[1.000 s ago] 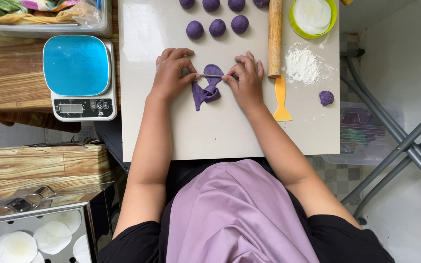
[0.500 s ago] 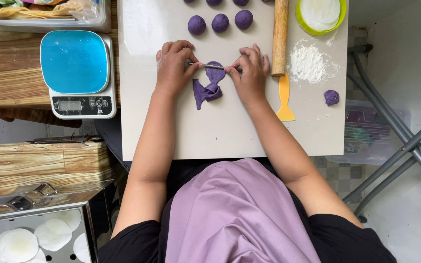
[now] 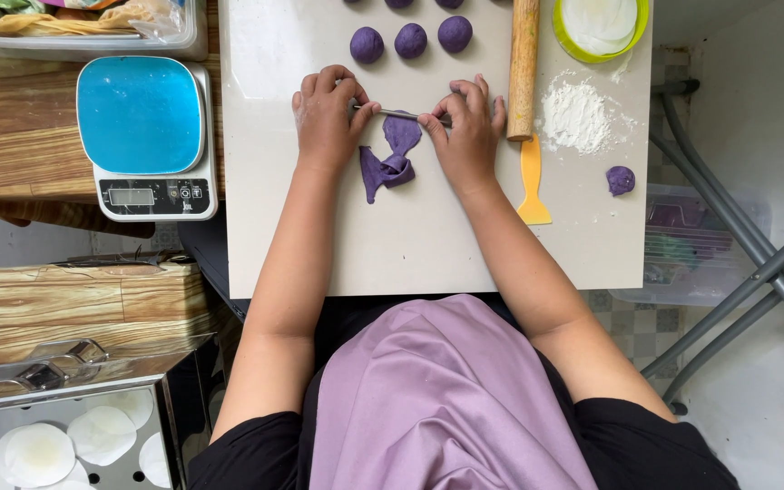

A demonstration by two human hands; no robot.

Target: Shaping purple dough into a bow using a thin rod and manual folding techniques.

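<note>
A flattened piece of purple dough [image 3: 394, 156] lies folded on the white board [image 3: 410, 245]. A thin grey stick [image 3: 401, 114] lies across its far end. My left hand [image 3: 327, 116] pinches the stick's left end and my right hand [image 3: 470, 127] pinches its right end. The dough's upper part sits between my two hands, just under the stick. Three purple dough balls [image 3: 409, 40] stand in a row beyond my hands.
A wooden rolling pin [image 3: 524, 65] and an orange scraper [image 3: 533, 186] lie right of my right hand. Beyond are a flour pile [image 3: 575, 116], a small purple dough lump [image 3: 620, 180] and a green-rimmed bowl [image 3: 601, 25]. A blue-topped scale [image 3: 145, 136] stands left of the board.
Both hands have shifted slightly apart along the stick, and the dough's upper part has changed from a rounded shape to a narrower folded one.
</note>
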